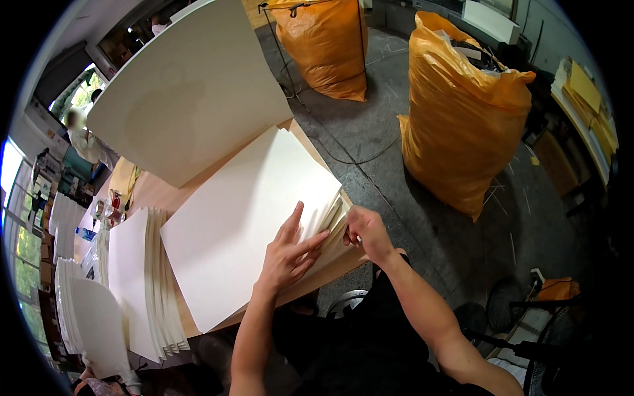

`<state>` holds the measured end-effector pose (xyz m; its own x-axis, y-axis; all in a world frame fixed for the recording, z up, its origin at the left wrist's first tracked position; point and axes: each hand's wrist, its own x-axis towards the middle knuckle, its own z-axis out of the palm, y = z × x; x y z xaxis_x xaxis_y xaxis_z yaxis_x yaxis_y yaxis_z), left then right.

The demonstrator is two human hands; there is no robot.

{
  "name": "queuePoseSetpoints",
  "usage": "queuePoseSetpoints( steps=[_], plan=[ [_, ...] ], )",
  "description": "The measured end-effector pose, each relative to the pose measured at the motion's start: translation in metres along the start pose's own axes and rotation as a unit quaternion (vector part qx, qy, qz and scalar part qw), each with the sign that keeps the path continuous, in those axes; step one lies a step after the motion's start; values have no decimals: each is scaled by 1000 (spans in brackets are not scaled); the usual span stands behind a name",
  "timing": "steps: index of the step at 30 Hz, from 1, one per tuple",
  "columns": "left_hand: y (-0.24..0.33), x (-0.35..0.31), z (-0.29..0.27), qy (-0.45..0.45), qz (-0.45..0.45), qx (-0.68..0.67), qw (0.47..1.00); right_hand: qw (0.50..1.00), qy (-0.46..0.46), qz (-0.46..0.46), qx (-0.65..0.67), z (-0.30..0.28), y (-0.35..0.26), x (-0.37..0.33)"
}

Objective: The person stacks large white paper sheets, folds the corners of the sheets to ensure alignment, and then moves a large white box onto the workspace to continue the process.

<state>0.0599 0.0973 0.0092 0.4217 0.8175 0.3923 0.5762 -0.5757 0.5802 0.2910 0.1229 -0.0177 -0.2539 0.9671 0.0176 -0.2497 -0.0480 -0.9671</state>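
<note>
A stack of large white sheets (244, 218) lies on a light wooden table, its layered edges fanned at the right corner. My left hand (290, 256) rests on top near that edge, fingers spread, fingertips reaching the layers. Close beside the same corner is my right hand (370, 232), its fingers curled in a pinch. Whatever is between those fingers is too small or hidden to name.
A tall white board (191, 86) stands across the table's far side. More stacked white sheets (135, 284) sit at the left. Orange sacks (462, 112) stand on the dark floor, where a cable (350, 160) runs. A person (82, 140) is at the far left.
</note>
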Motion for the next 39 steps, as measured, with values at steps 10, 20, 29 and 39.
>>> queuePoseSetpoints(
  steps=[10,20,29,39],
  plan=[
    [-2,-1,1,-6,5,2,1000,996,19,4,88,-4,9,-3],
    [0,-1,2,6,8,20,1000,991,-12,85,100,1,-19,4],
    [1,0,5,24,-12,-21,999,989,-12,85,116,1,-18,3],
    [-8,-8,12,25,15,37,999,999,1,51,-5,1,-12,2]
  ],
)
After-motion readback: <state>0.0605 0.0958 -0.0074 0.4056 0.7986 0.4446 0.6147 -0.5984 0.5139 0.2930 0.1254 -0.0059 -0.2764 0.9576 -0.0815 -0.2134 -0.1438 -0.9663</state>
